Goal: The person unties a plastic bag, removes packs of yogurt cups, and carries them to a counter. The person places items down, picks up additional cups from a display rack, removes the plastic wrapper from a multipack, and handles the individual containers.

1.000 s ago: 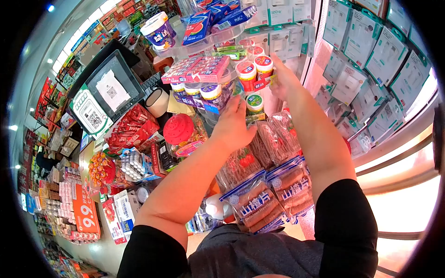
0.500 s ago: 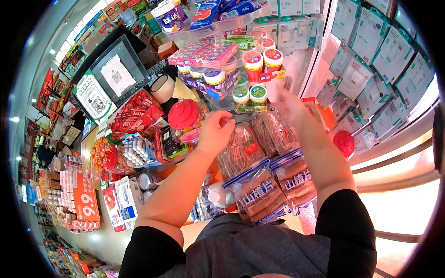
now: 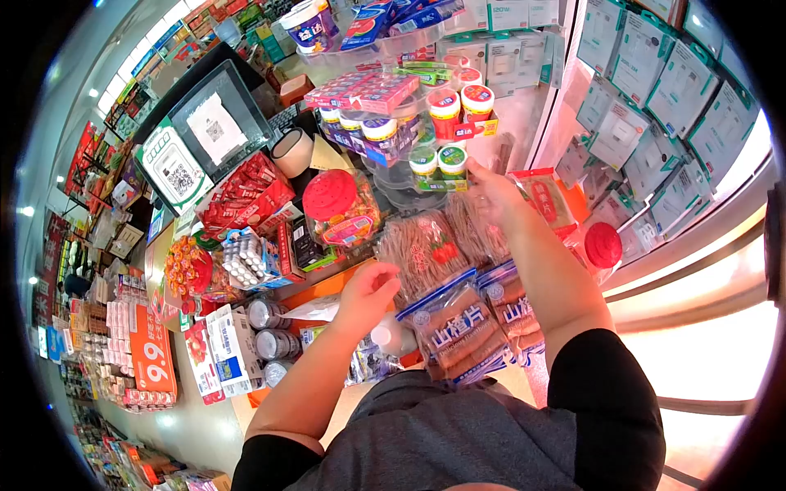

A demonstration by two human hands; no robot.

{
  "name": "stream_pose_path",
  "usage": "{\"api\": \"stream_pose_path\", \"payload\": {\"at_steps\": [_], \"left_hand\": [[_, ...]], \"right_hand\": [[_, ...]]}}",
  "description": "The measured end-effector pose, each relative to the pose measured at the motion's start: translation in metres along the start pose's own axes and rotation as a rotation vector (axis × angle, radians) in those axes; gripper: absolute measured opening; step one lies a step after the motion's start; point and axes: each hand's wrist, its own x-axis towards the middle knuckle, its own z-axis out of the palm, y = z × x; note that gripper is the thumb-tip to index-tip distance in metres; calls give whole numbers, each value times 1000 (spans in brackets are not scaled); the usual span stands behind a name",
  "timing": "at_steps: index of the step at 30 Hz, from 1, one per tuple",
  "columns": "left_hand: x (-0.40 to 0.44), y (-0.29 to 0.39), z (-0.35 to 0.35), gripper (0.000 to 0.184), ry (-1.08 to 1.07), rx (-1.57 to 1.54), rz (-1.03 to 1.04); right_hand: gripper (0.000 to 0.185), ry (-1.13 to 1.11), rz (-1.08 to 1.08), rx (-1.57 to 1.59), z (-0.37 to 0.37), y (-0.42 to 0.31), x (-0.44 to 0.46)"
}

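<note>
My right hand (image 3: 496, 195) reaches to the right side of a small display tray (image 3: 442, 186) holding two green-lidded gum tubs (image 3: 438, 161). A finger is stretched out close to the tray's edge; whether it touches I cannot tell. Beneath this hand lies a clear bag of thin brown sticks (image 3: 479, 233). My left hand (image 3: 368, 293) hovers left of another such bag (image 3: 424, 254), fingers loosely bent and thumb apart, holding nothing visible. Closer to my body, two bags of hawthorn slices (image 3: 458, 331) with blue top edges lie side by side, the right one (image 3: 512, 307) partly behind my forearm.
A red-lidded candy jar (image 3: 336, 204) stands left of the bags, another red-lidded container (image 3: 602, 245) to the right. Clear tiered shelves (image 3: 393, 57) hold gum at the back. A screen (image 3: 214, 123), a QR sign (image 3: 173, 168) and hanging accessory packs (image 3: 647, 74) flank the counter.
My left hand has drawn back towards my body and left, away from the space before the shelves. My right hand has come lower and slightly left, beside the green-lidded tubs. The view has shifted slightly.
</note>
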Motion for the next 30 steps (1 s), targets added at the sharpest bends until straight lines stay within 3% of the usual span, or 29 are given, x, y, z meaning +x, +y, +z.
{"api": "stream_pose_path", "payload": {"at_steps": [1, 4, 7, 11, 14, 18, 22, 25, 26, 30], "left_hand": [[-10, -3, -5, 22, 14, -25, -18], [-41, -3, -20, 21, 65, -27, -126], [-72, -4, -36, 22, 91, -94, -195], [-106, -9, -52, 21, 179, -54, -306], [-118, -3, -56, 21, 256, -69, -342], [-113, 2, -51, 24, 169, -32, -190], [-62, 83, -23, 35, -25, 529, 189], [-4, 136, 10, 41, -76, 797, 555], [17, 154, 23, 43, -89, 870, 637], [106, 207, 78, 53, -101, 1024, 854]], "right_hand": [[57, 53, 33, -17, -6, 1, 4], [57, -114, -10, 122, -18, 4, 7], [61, 151, -274, 239, -27, -1, 26], [88, 241, -531, 105, -39, -38, 16], [83, 206, -667, 131, -45, -63, 28], [72, 25, -722, 81, -40, -93, 30], [50, -101, -615, 101, -20, -112, -2], [36, -97, -613, -51, -19, -121, 25], [25, -99, -653, -81, -19, -122, 23], [13, 7, -783, -280, -30, -126, 42]]}}
